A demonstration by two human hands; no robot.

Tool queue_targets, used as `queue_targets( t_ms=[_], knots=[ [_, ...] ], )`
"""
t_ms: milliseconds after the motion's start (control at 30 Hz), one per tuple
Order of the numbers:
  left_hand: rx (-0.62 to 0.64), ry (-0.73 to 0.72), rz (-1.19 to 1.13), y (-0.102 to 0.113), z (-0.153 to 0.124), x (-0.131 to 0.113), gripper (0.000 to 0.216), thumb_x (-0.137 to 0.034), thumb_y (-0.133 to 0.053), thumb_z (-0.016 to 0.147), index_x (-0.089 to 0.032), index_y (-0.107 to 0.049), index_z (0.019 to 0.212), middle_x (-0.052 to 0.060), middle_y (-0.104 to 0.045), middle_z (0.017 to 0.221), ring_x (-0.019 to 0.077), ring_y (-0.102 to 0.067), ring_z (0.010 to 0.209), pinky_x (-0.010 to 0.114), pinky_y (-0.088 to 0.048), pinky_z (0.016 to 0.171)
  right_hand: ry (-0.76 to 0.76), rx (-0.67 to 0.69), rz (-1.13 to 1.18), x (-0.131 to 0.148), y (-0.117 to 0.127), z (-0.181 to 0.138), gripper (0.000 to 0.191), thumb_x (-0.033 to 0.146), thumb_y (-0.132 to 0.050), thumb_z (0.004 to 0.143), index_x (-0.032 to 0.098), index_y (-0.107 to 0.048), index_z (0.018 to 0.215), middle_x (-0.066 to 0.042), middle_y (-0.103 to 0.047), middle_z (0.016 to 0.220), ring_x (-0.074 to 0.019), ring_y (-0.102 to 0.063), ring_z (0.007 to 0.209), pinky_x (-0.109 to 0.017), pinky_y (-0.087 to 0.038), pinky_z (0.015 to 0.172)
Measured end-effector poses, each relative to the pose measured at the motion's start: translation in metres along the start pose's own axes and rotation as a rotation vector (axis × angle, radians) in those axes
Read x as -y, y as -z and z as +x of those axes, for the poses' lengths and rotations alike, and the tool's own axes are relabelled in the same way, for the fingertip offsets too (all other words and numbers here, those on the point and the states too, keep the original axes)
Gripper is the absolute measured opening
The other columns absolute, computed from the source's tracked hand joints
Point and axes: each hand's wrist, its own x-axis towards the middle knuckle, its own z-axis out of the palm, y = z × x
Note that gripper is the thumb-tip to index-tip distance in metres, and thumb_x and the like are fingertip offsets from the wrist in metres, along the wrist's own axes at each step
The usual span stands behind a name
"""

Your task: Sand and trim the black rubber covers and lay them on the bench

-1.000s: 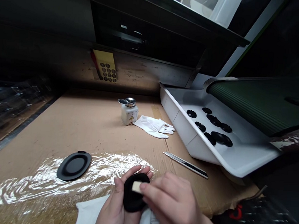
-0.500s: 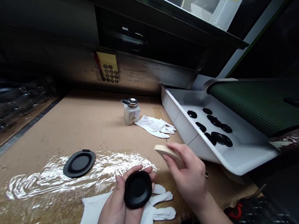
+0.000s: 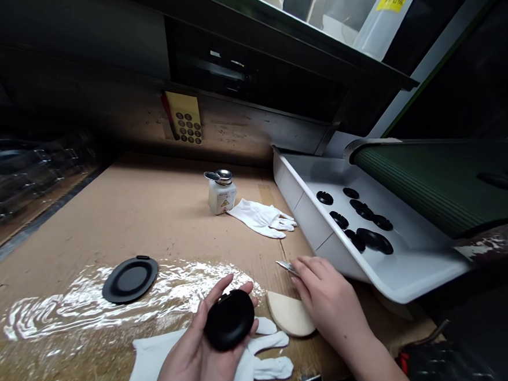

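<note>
In the palm of my left hand point(image 3: 201, 349) rests a glossy black oval part point(image 3: 230, 321), its fingers curled around the edges. Over to the right, my right hand point(image 3: 327, 297) is closed on a thin knife point(image 3: 287, 267); only its pointed metal blade shows and the handle is hidden. Just below that hand lies a cream half-round pad point(image 3: 289, 315) on the table. A white glove point(image 3: 155, 358) is spread out under my left hand. On the clear film at the left sits a flat black oval disc point(image 3: 130, 279) with a small tab.
A white bottle with a metal pump top point(image 3: 222, 193) stands mid-table beside another white glove point(image 3: 261, 217). At the right, a white tray point(image 3: 332, 248) holds several black parts under the end of a green conveyor belt point(image 3: 433, 180). Clear plastic trays point(image 3: 24, 168) are stacked at the left.
My right hand has put the cream pad down on the table and now grips the knife. The black part in my left hand has been turned, showing a domed, glossy face.
</note>
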Motion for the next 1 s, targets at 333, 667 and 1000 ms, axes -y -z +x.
queue_targets(
  t_ms=[333,667,1000],
  knots=[
    [0.094,-0.071,0.0,0.005,0.003,-0.001,0.018,-0.023,-0.054,0.08,-0.016,-0.068,0.088,0.02,-0.07,0.099,0.0348,-0.059,0.101,0.055,-0.035,0.094,-0.034,-0.104,-0.031,0.008,-0.002,0.008,0.021,0.021,-0.039,0.09,0.015,-0.059,0.095,-0.004,-0.06,0.073,-0.0147,-0.057,0.064,-0.024,-0.043,0.054],
    [0.03,0.039,-0.148,0.015,0.01,0.003,0.03,-0.023,-0.04,0.088,-0.024,-0.061,0.109,0.012,-0.065,0.112,0.0253,-0.052,0.113,0.047,-0.034,0.098,0.062,-0.158,0.327,0.085,0.004,-0.001,0.027,0.018,-0.047,0.084,0.018,-0.06,0.107,-0.008,-0.061,0.109,-0.0169,-0.062,0.091,-0.023,-0.054,0.071],
    [0.02,0.145,-0.346,0.021,0.015,0.0,0.038,-0.017,-0.032,0.089,-0.02,-0.067,0.101,0.009,-0.067,0.111,0.0225,-0.05,0.116,0.04,-0.033,0.102,0.0,-0.225,0.308,0.1,-0.009,0.001,0.026,0.016,-0.05,0.082,0.017,-0.063,0.105,-0.007,-0.063,0.105,-0.0172,-0.064,0.084,-0.025,-0.055,0.072]
  ],
)
